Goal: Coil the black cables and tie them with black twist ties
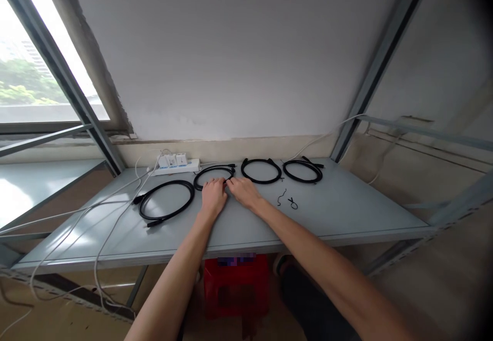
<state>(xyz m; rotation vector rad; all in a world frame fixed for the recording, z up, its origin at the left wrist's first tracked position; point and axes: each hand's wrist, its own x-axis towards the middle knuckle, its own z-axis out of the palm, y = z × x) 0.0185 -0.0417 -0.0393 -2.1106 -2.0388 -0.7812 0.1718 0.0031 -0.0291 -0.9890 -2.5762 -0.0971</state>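
Observation:
Several black cables lie coiled in a row on the grey shelf. My left hand (214, 195) and my right hand (243, 191) meet at the near right side of the second coiled black cable (197, 177). Both sets of fingers are closed there, with a small dark piece showing between the fingertips; whether it is cable or a tie I cannot tell. Left of them rests a larger black cable (192, 197) in a loose loop with both plugs out. To the right are a third coiled cable (262, 182) and a fourth coiled cable (298, 179).
Two thin black ties (284, 195) lie right of my hands. A white power strip (192, 166) with adapters stands by the wall, its white cords (103, 238) hanging over the front left edge. Grey metal posts (370, 79) frame the shelf (331, 207). A red stool (235, 284) is below.

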